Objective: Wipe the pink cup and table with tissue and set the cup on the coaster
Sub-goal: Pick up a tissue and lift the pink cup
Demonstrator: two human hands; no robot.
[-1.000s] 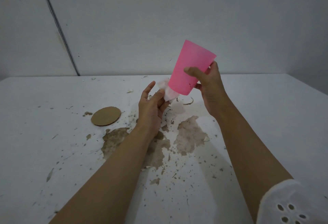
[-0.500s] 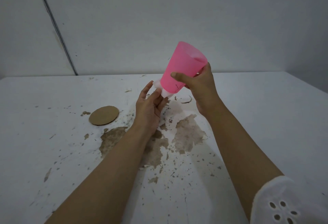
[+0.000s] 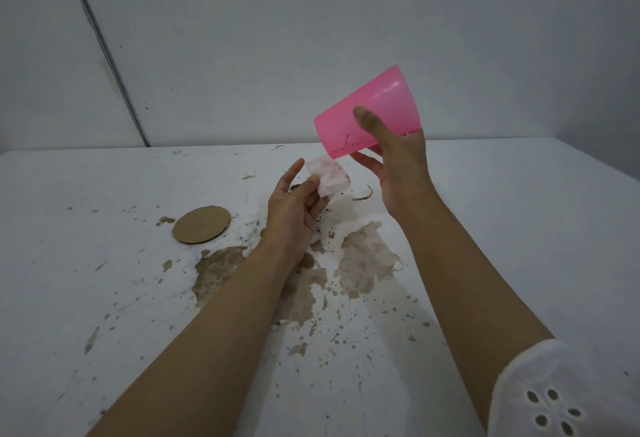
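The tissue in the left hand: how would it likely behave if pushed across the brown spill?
The tissue looks crumpled and limp, so it would probably fold or bunch rather than slide flat. Held in the left hand, it seems very light. It already looks faintly stained; on the wet-looking brown spill it may soak and tear.
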